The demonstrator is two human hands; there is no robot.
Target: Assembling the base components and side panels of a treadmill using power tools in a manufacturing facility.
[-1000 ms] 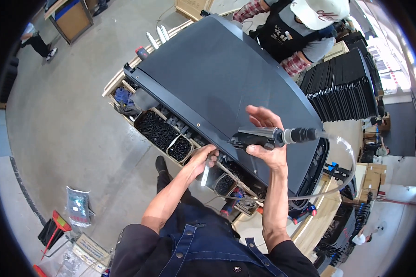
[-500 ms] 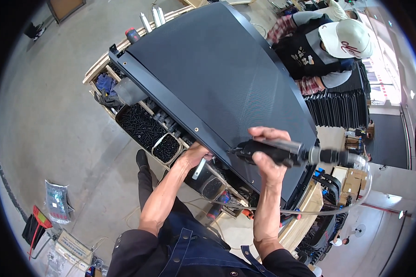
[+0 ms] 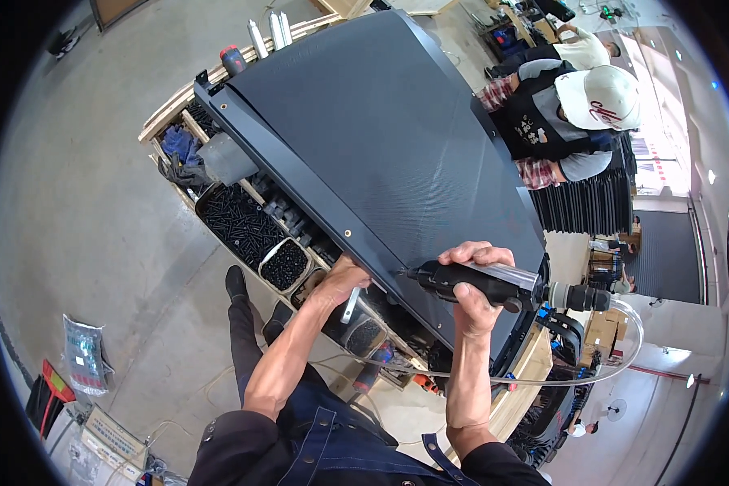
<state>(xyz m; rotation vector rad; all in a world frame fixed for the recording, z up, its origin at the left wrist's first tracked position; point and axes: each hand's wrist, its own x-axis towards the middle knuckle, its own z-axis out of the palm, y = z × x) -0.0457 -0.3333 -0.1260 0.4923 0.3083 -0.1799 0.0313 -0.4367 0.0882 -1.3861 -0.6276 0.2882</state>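
My right hand is wrapped round a black pneumatic screwdriver, lying almost level. Its tip reaches the surface of a large dark panel near the front edge. At that same edge, my left hand reaches beneath the panel's rim, some fingers hidden. A flat silver metal bar with a hole at its end sticks out of this hand. From the driver's back end a clear air hose loops down and back to the left.
Below the panel stand bins of black screws and small black parts on a wooden bench. A red-and-black power tool hangs by the front edge. Across the panel a co-worker in a white cap stands close, beside stacked black panels.
The driver looked blurred before and is sharper now, its tip still by the panel's front edge. The whole view has shifted slightly. My left hand stays under the rim with the metal bar.
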